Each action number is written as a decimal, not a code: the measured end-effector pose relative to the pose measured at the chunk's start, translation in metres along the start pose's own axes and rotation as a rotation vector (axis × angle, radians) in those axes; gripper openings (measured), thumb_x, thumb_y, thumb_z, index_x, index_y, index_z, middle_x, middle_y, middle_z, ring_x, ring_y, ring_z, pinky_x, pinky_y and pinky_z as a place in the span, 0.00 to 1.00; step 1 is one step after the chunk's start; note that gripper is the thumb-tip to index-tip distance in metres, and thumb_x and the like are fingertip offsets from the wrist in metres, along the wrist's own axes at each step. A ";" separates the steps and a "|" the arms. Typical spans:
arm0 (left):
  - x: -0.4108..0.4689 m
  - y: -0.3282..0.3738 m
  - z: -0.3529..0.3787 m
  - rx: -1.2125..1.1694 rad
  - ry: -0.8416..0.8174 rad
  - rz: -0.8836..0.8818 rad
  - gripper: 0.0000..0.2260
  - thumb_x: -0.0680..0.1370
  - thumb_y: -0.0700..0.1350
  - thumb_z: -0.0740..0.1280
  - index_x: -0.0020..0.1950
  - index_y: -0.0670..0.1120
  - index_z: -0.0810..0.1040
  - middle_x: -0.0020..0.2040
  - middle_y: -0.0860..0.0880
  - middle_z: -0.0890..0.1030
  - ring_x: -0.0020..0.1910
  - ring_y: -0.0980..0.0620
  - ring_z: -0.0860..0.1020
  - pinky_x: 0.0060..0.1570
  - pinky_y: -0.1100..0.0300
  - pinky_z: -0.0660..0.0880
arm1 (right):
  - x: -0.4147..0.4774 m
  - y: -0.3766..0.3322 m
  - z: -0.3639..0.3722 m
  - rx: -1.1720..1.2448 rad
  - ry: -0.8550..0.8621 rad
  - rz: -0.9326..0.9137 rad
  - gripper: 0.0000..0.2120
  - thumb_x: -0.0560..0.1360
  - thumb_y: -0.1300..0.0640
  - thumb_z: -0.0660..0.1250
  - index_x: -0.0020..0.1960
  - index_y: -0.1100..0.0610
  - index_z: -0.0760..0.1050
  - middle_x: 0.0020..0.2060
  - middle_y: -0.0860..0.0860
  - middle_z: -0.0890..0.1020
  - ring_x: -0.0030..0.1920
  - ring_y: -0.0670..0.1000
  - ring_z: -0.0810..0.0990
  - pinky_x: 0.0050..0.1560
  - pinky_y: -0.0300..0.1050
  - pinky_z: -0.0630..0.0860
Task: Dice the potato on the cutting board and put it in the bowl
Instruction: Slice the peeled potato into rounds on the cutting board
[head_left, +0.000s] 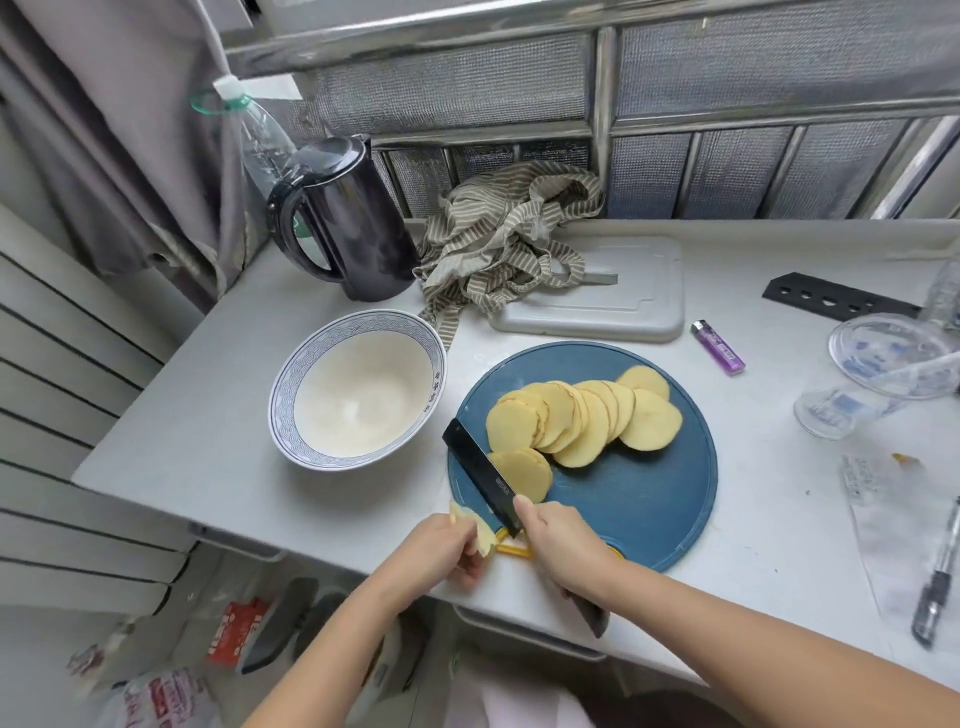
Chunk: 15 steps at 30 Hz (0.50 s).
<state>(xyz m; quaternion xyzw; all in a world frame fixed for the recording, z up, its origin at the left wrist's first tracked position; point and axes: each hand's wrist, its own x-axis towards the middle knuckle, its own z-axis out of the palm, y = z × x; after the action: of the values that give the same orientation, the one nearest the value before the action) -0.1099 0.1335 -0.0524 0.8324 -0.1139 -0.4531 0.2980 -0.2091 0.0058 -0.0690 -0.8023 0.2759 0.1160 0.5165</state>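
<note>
1. Blue board (649, 499) on the counter (208, 415) carries the potato (582, 415), cut into rounds fanned in an overlapping row, likely for stacking and cutting again; nothing is diced yet
2. Right hand (561, 545) is wrapped round the knife (478, 467), its blade resting against a small stack at the board's near left, probably to line up a cut
3. Left hand (441, 551) pinches a few slices (480, 535) just off the board's edge
4. Empty bowl (283, 384) stands just left of the board, handy for dice
5. Knife handle is mostly hidden by the right hand; how many slices the left hand holds is unclear
</note>
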 end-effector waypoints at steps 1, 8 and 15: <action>0.000 0.001 -0.001 0.005 0.019 -0.006 0.13 0.77 0.39 0.56 0.35 0.41 0.73 0.33 0.44 0.80 0.32 0.49 0.78 0.43 0.55 0.79 | 0.001 0.001 0.000 0.028 0.001 0.007 0.24 0.84 0.49 0.46 0.31 0.54 0.61 0.30 0.52 0.69 0.34 0.51 0.69 0.39 0.48 0.66; 0.012 0.025 0.005 0.130 0.073 -0.005 0.14 0.79 0.45 0.58 0.35 0.42 0.73 0.32 0.45 0.77 0.29 0.49 0.77 0.32 0.61 0.76 | 0.005 -0.012 -0.021 0.431 -0.134 0.115 0.22 0.82 0.42 0.51 0.37 0.57 0.66 0.24 0.51 0.68 0.21 0.49 0.65 0.23 0.37 0.66; 0.020 0.043 0.026 0.463 0.153 -0.064 0.16 0.78 0.54 0.57 0.46 0.42 0.71 0.40 0.44 0.80 0.39 0.45 0.80 0.44 0.57 0.78 | 0.006 -0.021 -0.062 0.468 -0.078 0.171 0.23 0.82 0.40 0.50 0.38 0.56 0.65 0.24 0.50 0.67 0.21 0.48 0.65 0.24 0.36 0.65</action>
<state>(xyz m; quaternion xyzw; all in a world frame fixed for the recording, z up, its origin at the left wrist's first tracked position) -0.1165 0.0800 -0.0511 0.9135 -0.1653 -0.3599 0.0924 -0.1983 -0.0449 -0.0286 -0.6295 0.3421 0.1231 0.6867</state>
